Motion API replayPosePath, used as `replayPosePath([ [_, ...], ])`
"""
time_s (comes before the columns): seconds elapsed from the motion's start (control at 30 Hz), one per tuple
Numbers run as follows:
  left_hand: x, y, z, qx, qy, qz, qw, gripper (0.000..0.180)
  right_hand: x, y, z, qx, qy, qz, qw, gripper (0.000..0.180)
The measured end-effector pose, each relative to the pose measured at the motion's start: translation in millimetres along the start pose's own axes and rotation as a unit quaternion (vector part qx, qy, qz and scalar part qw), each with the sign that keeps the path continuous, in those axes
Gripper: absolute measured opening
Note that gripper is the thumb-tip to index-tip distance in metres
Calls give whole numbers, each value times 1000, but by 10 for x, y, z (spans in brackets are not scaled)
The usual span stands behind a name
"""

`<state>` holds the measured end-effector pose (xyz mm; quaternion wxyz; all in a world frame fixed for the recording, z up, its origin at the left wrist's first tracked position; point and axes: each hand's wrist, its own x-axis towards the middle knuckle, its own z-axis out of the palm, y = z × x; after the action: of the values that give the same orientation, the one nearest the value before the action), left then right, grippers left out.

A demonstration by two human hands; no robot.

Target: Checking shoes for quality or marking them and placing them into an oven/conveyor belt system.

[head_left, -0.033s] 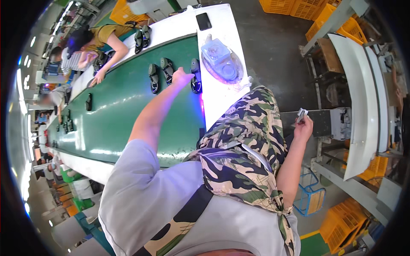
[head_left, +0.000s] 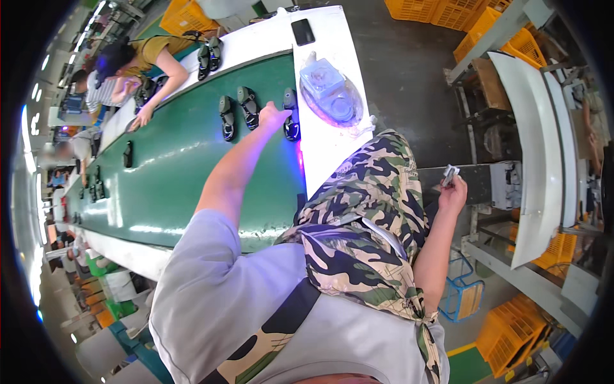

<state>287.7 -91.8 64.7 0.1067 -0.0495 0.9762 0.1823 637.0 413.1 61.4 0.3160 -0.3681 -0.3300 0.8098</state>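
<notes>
On the green conveyor belt point(head_left: 179, 160) of a busy factory line, left hand point(head_left: 274, 116) reaching with fingers curled loosely onto a dark shoe point(head_left: 291, 121) just beside them, best gripped squarely; right hand point(head_left: 453, 192) pinching a small grey piece point(head_left: 449, 175).

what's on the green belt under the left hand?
The left hand reaches over the green conveyor belt between two dark shoes and a third shoe. The palm hides whatever lies directly under it.
</notes>
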Motion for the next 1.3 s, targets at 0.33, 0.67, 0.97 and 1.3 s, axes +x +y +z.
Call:
replayPosePath([
  [0.33,335,-178,237,-14,-59,20,998,64,-253,-379,605,-91,-35,-27,995,12],
  [0.67,-1202,-1314,-387,165,-274,426,846,33,-199,324,1819,-74,-213,24,974,12],
  [0.97,-1738,-1085,202,-39,-47,-104,993,80,-344,593,2269,-176,-200,6,964,19],
  [1.3,-1445,-1444,-113,-242,-291,-315,870,56,-463,438,2200,-230,-180,-49,955,18],
])
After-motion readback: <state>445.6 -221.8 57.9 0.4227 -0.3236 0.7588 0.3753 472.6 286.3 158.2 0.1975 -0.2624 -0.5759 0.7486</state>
